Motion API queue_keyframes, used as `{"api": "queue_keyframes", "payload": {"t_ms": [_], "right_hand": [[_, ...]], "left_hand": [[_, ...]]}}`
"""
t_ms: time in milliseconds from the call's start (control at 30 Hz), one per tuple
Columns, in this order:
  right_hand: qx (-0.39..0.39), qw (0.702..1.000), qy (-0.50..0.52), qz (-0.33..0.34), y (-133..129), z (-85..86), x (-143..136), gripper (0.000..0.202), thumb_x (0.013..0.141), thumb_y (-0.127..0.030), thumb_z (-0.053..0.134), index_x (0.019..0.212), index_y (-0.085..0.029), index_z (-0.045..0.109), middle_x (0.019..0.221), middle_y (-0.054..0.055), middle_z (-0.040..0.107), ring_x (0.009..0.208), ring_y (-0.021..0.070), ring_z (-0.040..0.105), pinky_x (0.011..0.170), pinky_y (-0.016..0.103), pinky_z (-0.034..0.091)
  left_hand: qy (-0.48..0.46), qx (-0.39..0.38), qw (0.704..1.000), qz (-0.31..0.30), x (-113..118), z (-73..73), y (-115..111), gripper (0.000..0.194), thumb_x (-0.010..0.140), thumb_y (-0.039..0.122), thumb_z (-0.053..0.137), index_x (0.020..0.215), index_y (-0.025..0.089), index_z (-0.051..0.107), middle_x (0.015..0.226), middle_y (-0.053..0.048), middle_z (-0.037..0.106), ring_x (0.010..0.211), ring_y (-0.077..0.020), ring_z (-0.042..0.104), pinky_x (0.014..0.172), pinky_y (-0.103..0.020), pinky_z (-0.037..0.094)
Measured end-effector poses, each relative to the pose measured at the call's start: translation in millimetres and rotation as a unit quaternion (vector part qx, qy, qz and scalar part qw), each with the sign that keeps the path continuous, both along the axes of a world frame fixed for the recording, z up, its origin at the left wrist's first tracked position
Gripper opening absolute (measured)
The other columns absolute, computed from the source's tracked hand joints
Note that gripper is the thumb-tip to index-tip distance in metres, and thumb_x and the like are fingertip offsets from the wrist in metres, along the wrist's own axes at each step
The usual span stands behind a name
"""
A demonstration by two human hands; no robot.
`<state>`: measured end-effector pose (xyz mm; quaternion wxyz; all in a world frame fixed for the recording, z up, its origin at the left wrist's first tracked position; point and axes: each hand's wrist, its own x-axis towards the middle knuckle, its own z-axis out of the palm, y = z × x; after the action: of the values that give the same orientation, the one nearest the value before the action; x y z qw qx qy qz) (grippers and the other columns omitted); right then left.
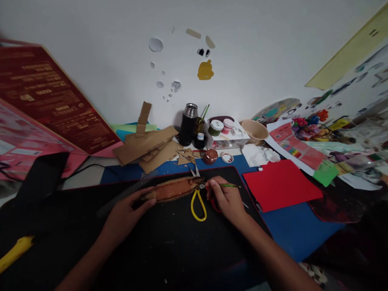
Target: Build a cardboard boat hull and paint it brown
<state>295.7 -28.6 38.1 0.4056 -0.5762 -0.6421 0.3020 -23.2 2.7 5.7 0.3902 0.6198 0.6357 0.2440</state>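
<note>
A long cardboard piece shaped like a small boat [174,189], with reddish-brown paint inside, lies over the black mat [169,238]. My left hand [133,208] grips its left end between thumb and fingers. At its right end, my right hand [224,198] is closed around a thin paintbrush [229,185] with a green handle. The brush tip is near the boat's right end; I cannot tell whether it touches. Scissors [198,206] with a yellow and a red handle lie under and between the boat and my right hand, their blades pointing away.
An uncovered jar of brown paint [210,156] stands behind the mat, near a black thermos [188,125] and a white box [230,135] with paint pots. Cardboard pieces [148,145] lie back left. Red paper [281,186] is at right; a yellow-handled tool [16,252] is front left.
</note>
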Motion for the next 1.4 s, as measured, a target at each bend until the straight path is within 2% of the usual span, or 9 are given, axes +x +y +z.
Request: {"api": "queue_keyframes", "payload": {"t_ms": [67, 267, 433, 567, 667, 800, 933, 1100, 1400], "right_hand": [[0.002, 1.0, -0.023, 0.006, 0, 0.8, -2, 0.04, 0.111, -0.045, 0.042, 0.09, -0.022, 0.067, 0.067, 0.001, 0.068, 0.062, 0.0177, 0.066, 0.066, 0.028, 0.048], [-0.012, 1.0, 0.004, -0.005, 3, -9.6, -6, 0.041, 0.111, -0.049, 0.042, 0.095, -0.022, 0.068, 0.063, 0.0, 0.067, 0.058, 0.0173, 0.064, 0.062, 0.028, 0.047], [-0.031, 0.996, 0.079, -0.011, 3, -15.6, -6, 0.042, 0.11, -0.054, 0.043, 0.096, -0.021, 0.066, 0.06, -0.001, 0.065, 0.054, 0.0168, 0.063, 0.057, 0.027, 0.046], [-0.029, 0.992, 0.122, -0.033, 4, -15.3, -9, 0.043, 0.108, -0.056, 0.046, 0.094, -0.021, 0.064, 0.056, -0.003, 0.063, 0.05, 0.0159, 0.062, 0.054, 0.026, 0.044], [-0.033, 0.987, 0.15, -0.043, 5, -16.0, -12, 0.044, 0.107, -0.059, 0.048, 0.092, -0.021, 0.064, 0.054, -0.003, 0.061, 0.048, 0.0158, 0.062, 0.051, 0.025, 0.043], [-0.041, 0.981, 0.183, -0.047, 3, -17.6, -12, 0.045, 0.105, -0.061, 0.05, 0.092, -0.02, 0.064, 0.054, -0.004, 0.06, 0.047, 0.0152, 0.061, 0.05, 0.025, 0.045], [-0.065, 0.976, 0.202, -0.05, 1, -18.5, -6, 0.046, 0.103, -0.062, 0.053, 0.091, -0.019, 0.066, 0.052, -0.004, 0.06, 0.047, 0.0152, 0.062, 0.05, 0.024, 0.046], [-0.104, 0.958, 0.264, -0.044, 3, -22.9, -16, 0.049, 0.099, -0.066, 0.056, 0.09, -0.019, 0.065, 0.051, -0.005, 0.058, 0.044, 0.0146, 0.06, 0.045, 0.023, 0.042], [-0.126, 0.943, 0.309, 0.013, 5, -22.2, -46, 0.049, 0.098, -0.066, 0.058, 0.087, -0.019, 0.063, 0.049, -0.006, 0.055, 0.043, 0.013, 0.058, 0.046, 0.022, 0.043]], "left_hand": [[-0.047, -0.008, 0.999, 0.006, 4, 5.7, 3, 0.066, 0.075, 0.072, 0.072, 0.123, 0.027, 0.079, 0.101, -0.006, 0.083, 0.095, -0.0326, 0.075, 0.081, -0.039, 0.057], [-0.188, -0.052, 0.981, 0.022, 22, 14.2, 5, 0.056, 0.074, 0.07, 0.075, 0.099, 0.02, 0.081, 0.071, -0.003, 0.073, 0.065, -0.0228, 0.066, 0.065, -0.033, 0.054], [-0.182, -0.027, 0.982, 0.035, 31, 10.5, 7, 0.054, 0.069, 0.067, 0.082, 0.099, 0.022, 0.08, 0.101, -0.008, 0.082, 0.101, -0.036, 0.073, 0.093, -0.047, 0.057], [-0.241, 0.042, 0.969, 0.026, 47, 2.2, 14, 0.058, 0.076, 0.061, 0.08, 0.12, 0.024, 0.074, 0.132, -0.009, 0.074, 0.134, -0.0371, 0.061, 0.116, -0.053, 0.044], [-0.353, 0.015, 0.935, 0.027, 67, -5.7, 17, 0.064, 0.082, 0.058, 0.077, 0.135, 0.024, 0.063, 0.143, -0.011, 0.066, 0.141, -0.0359, 0.055, 0.117, -0.055, 0.045], [-0.436, -0.029, 0.899, 0.027, 79, -9.2, 20, 0.074, 0.082, 0.055, 0.079, 0.145, 0.029, 0.05, 0.153, -0.011, 0.055, 0.133, -0.0343, 0.061, 0.102, -0.057, 0.058], [-0.395, -0.023, 0.918, 0.01, 62, -2.8, 21, 0.073, 0.079, 0.055, 0.083, 0.14, 0.025, 0.055, 0.145, -0.012, 0.06, 0.13, -0.0368, 0.062, 0.099, -0.055, 0.061], [-0.316, 0.001, 0.949, -0.014, 32, 1.5, 18, 0.072, 0.077, 0.052, 0.085, 0.139, 0.024, 0.061, 0.144, -0.011, 0.065, 0.137, -0.0361, 0.058, 0.116, -0.051, 0.048], [-0.319, -0.003, 0.948, 0.002, 1, -7.2, 15, 0.081, 0.071, 0.052, 0.09, 0.141, 0.023, 0.062, 0.143, -0.014, 0.068, 0.133, -0.0376, 0.063, 0.113, -0.048, 0.05]]}}
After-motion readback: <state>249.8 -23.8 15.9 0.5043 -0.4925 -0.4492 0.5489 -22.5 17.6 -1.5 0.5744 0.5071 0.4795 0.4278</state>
